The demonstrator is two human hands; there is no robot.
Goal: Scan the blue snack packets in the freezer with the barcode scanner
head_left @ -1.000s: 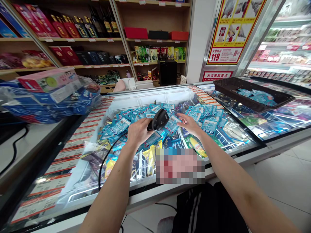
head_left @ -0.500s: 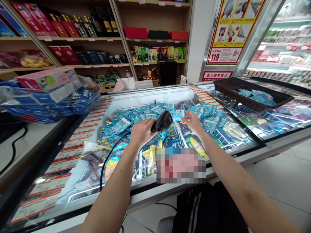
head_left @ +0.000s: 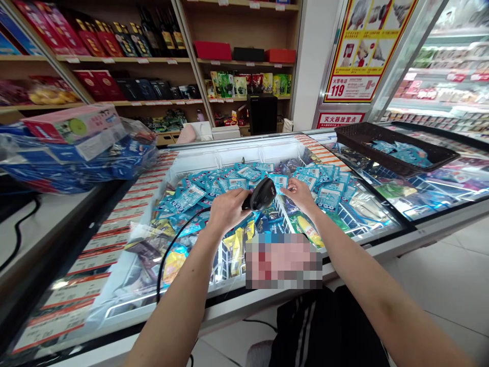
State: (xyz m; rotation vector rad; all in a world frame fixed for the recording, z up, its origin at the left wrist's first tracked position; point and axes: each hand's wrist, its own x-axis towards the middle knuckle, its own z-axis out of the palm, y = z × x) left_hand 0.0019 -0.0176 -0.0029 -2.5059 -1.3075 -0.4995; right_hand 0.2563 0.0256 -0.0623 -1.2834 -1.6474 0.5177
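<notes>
My left hand (head_left: 230, 208) is wrapped round the handle of a black barcode scanner (head_left: 264, 194), whose cord runs down past my forearm. Between the fingers of my right hand (head_left: 299, 194) is the edge of a small blue packet (head_left: 280, 182) with a barcode showing. The scanner's head is close in front of that packet and hides part of it. Under both hands, many similar blue packets (head_left: 187, 199) lie in a loose heap in a glass-topped freezer (head_left: 198, 155). Yellow packets (head_left: 237, 248) show below the scanner.
A brown tray (head_left: 395, 159) with several blue packets sits on the freezer at the right. At the left lies a plastic-wrapped blue bundle (head_left: 57, 171) under a pink box (head_left: 72, 124). White wire dividers (head_left: 281, 213) split the freezer. Shelves of goods stand behind.
My left hand and the scanner have shifted slightly right and down, nearer my right hand. The scanner now covers more of the held packet.
</notes>
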